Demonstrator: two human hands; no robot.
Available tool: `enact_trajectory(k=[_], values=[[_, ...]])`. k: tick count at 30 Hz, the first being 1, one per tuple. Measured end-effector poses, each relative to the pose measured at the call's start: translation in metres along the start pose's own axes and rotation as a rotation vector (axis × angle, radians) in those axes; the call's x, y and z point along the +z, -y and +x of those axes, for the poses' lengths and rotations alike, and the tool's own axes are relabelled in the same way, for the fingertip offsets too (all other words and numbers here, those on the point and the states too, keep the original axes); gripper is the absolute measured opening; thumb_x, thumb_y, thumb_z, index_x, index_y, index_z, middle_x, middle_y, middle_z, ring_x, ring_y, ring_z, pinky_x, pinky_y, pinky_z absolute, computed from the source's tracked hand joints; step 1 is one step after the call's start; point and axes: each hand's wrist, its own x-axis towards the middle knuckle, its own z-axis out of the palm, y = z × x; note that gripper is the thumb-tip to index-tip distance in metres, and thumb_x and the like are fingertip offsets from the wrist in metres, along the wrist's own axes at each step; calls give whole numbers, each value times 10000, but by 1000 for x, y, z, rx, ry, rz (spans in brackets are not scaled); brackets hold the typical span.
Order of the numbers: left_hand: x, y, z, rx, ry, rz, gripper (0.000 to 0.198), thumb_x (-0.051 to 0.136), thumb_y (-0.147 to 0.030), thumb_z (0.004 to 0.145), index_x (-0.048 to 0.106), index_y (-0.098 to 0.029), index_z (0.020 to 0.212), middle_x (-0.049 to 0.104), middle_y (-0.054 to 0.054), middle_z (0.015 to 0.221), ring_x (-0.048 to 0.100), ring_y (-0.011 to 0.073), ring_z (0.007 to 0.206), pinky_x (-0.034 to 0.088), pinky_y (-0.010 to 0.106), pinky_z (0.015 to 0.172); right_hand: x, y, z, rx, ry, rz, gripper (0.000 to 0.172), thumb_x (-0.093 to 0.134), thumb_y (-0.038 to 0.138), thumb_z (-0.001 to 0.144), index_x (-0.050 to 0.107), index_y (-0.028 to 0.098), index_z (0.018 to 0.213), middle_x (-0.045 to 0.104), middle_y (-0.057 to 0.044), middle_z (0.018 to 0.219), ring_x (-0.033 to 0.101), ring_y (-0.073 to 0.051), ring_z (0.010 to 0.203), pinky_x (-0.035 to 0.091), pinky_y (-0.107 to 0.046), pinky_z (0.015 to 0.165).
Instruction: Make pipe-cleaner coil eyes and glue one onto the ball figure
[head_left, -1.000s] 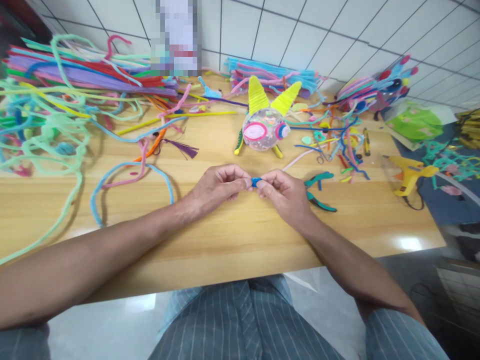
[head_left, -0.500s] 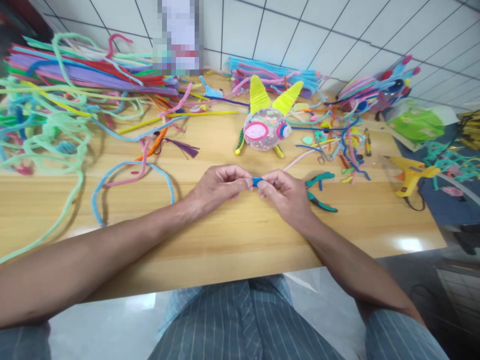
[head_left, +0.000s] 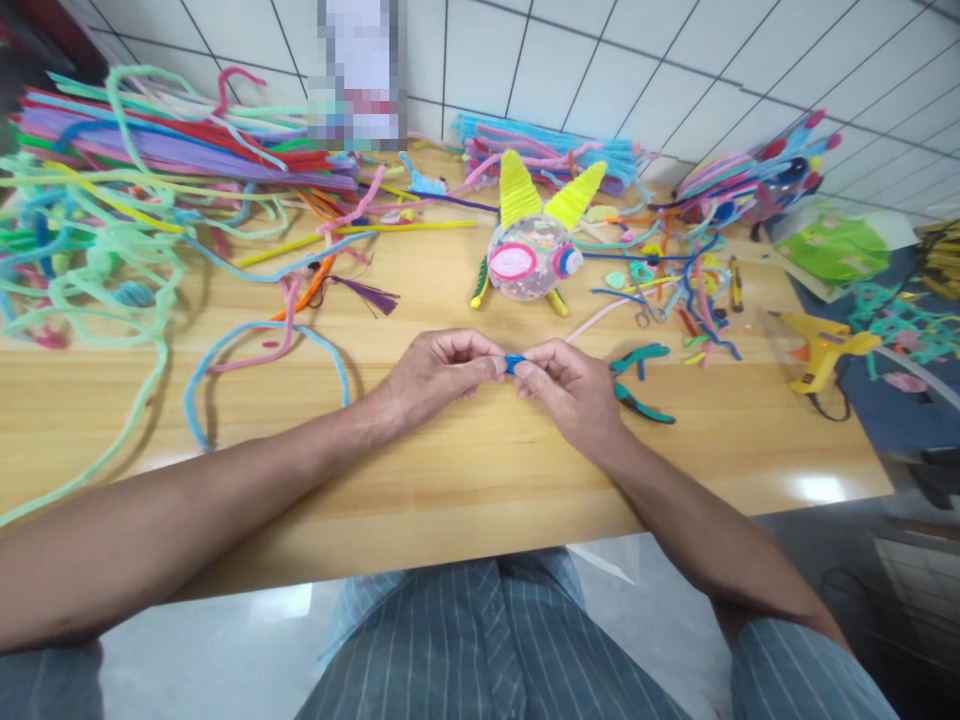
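A short blue piece of pipe cleaner (head_left: 514, 364) is pinched between both hands above the middle of the table. My left hand (head_left: 454, 375) grips its left end with thumb and fingertips. On the other end, my right hand (head_left: 566, 388) closes in the same kind of pinch, so the fingers cover much of the piece. Just right of my right hand lie pliers with teal handles (head_left: 641, 358). Behind the hands stands a clear ball figure (head_left: 531, 285) with yellow ears, a pink oval eye and a blue round eye.
Tangled pale green pipe cleaners (head_left: 112, 255) and a coloured bundle (head_left: 187, 140) fill the left side. A blue loop (head_left: 196, 385) lies nearer. Small scissors (head_left: 651, 308) and offcuts are on the right, beside a yellow glue gun (head_left: 821, 350) near the table's right edge.
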Motion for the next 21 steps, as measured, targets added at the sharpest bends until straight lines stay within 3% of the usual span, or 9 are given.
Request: enact_trajectory(k=[9,13,17,21], values=[[4,2,-4,52,-32,15,187,773,-350,826,746,-165,835,739,6,727,538,86,566,446,206,535,1,-1,-2,-4,-10,37,225,711,432,976,721,210,942,728,11,722,666,-124,641,531,-254,623],[9,1,-13,163,-16,29,173,734,-330,898,740,-158,885,783,34,786,585,90,571,472,205,544,1,3,-4,-42,-24,51,210,727,421,966,733,212,954,767,-2,757,718,-142,676,583,-277,665],[11,-2,-19,268,-38,110,135,707,-305,935,738,-174,926,814,51,837,704,135,699,551,234,652,0,6,-6,-104,-40,23,176,727,397,975,758,225,959,813,-18,815,758,-156,701,622,-300,699],[9,-2,-20,364,-64,241,106,664,-233,938,752,-176,922,808,44,802,700,134,694,543,237,660,-1,7,-7,-176,-60,-28,108,734,334,975,777,235,965,828,-15,816,774,-159,697,622,-300,698]])
